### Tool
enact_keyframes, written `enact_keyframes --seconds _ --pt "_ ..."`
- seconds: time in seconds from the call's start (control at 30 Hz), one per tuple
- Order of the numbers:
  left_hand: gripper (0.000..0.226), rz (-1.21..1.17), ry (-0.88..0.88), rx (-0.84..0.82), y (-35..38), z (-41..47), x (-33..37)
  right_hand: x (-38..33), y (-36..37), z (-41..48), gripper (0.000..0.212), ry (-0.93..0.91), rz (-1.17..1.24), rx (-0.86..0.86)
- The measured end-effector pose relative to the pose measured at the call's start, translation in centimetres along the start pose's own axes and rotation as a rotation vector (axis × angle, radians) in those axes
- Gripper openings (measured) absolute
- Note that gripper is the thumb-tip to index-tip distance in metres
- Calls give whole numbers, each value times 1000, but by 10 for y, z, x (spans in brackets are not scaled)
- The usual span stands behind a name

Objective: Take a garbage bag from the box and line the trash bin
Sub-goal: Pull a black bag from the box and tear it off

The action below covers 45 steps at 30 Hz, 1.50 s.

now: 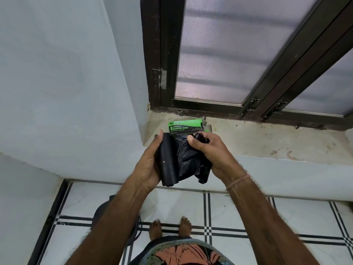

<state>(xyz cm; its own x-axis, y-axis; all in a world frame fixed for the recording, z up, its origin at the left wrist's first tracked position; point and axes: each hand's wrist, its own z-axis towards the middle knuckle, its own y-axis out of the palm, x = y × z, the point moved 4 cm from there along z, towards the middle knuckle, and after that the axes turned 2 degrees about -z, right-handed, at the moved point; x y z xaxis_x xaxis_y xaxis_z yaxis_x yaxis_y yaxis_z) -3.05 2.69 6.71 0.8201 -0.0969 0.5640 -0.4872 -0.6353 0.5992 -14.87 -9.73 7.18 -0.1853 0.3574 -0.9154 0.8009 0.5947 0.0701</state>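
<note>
A green and black garbage bag box (184,125) lies on the stone window sill (267,142), just beyond my hands. My left hand (148,165) grips a black roll of garbage bags (167,161), held upright in front of the sill. My right hand (209,150) is closed on the loose, crumpled end of a bag (191,159) unrolled from it. Down on the floor, a dark trash bin (99,211) shows only as a curved edge behind my left forearm.
A dark-framed window with mesh screens (229,54) rises above the sill. A pale wall (66,73) closes the left side. The floor is white tile with black stripes (229,213); my bare feet (170,226) stand on it.
</note>
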Motion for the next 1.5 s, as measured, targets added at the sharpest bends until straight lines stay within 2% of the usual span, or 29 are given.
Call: enact_keyframes --seconds 0.17,0.4,0.57,0.83,1.23,1.43,1.5 --pt "54 -12 -34 10 -3 -1 0 0 -6 3 13 36 13 36" --pt "52 -9 -22 30 -4 -2 3 0 -9 3 32 29 85 23" --pt "54 -24 -32 25 -2 -1 1 -1 -8 1 26 39 143 13" --pt "40 -51 8 -27 -1 -2 -3 -3 -7 -3 26 23 181 20" --pt "60 17 44 -5 -13 5 -9 -4 -7 -5 24 -3 166 50" --pt "34 81 75 -51 -10 9 -9 -3 -4 -7 20 -12 119 30" --pt "40 66 65 -32 -10 9 -10 -1 -1 -8 23 5 131 16"
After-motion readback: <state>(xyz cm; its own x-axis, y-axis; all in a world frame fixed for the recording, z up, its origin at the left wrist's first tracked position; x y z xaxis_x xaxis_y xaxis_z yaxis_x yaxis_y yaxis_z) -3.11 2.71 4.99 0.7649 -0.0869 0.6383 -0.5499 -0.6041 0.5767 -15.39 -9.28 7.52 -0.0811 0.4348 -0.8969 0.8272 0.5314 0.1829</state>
